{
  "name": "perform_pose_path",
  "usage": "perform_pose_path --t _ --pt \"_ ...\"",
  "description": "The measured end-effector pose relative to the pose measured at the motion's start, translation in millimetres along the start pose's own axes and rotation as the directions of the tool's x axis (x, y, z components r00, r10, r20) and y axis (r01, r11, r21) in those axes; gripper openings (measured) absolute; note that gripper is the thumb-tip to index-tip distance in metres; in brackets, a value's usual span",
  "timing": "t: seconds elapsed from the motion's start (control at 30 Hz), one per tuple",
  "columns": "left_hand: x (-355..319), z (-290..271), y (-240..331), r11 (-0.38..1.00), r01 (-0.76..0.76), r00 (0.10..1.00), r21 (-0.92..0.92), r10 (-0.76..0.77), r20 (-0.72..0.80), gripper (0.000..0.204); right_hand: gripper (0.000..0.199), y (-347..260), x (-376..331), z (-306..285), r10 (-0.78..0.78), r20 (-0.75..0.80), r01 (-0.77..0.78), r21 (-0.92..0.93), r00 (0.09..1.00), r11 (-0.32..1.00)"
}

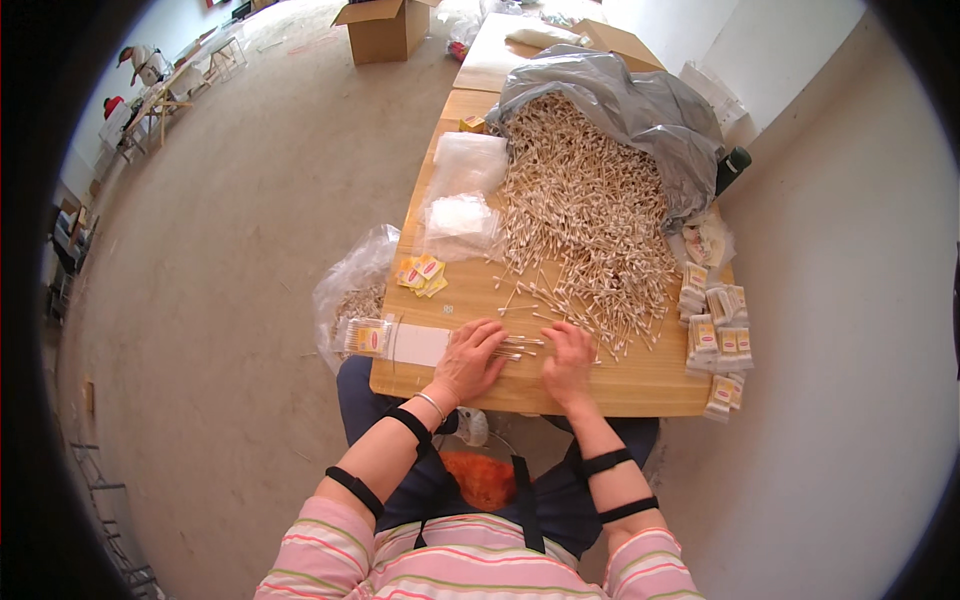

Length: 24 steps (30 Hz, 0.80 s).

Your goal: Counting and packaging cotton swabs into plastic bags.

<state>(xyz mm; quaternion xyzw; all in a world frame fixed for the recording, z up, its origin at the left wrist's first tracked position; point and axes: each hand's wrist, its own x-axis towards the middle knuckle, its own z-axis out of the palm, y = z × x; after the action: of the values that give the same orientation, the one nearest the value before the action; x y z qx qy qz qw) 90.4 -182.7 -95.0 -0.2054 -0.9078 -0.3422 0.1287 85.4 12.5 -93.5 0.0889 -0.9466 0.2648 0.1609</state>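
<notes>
My left hand [472,360] rests near the table's front edge, its fingers bent over a few cotton swabs [520,347] whose white tips stick out towards the right. A short gap away, my right hand [568,358] is closed, fingers curled down at the near edge of the big swab heap [585,210]; what lies under its fingertips is hidden. Beside my left hand is a flat white card [421,345]. At that card's left end sits a clear pack of swabs [367,337] with a yellow and red label.
Yellow labels [422,274] and stacked clear bags [460,217] lie at the left of the table. Filled swab packs [704,340] are piled at the right edge. A grey plastic bag [630,85] backs the heap. A clear sack [355,290] hangs beside the table; a wall [850,300] stands right.
</notes>
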Motion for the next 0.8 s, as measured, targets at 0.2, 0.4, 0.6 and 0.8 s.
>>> perform_pose_path --t 0.2,0.4,0.6,0.8 --pt "-0.6 2.4 -3.8 1.000 -0.015 1.000 0.005 0.015 0.012 0.033 0.024 52.8 -24.7 -36.9 -0.003 0.078 0.011 -0.105 0.997 0.994" --pt "1.4 5.0 -2.2 0.998 -0.063 0.998 -0.017 0.063 -0.010 0.025 0.008 59.2 -22.1 -27.6 0.062 -0.058 -0.067 -0.081 0.996 0.995" --pt "-0.4 2.1 -6.6 0.996 -0.084 0.996 -0.043 0.085 0.008 0.019 0.006 34.2 4.0 0.2 0.105 -0.091 -0.119 -0.170 0.990 0.978" --pt "3.2 6.3 -4.0 0.992 -0.083 0.997 -0.093 0.083 0.004 0.029 0.007 4.3 25.9 29.8 0.068 0.045 -0.069 0.021 0.997 0.997"
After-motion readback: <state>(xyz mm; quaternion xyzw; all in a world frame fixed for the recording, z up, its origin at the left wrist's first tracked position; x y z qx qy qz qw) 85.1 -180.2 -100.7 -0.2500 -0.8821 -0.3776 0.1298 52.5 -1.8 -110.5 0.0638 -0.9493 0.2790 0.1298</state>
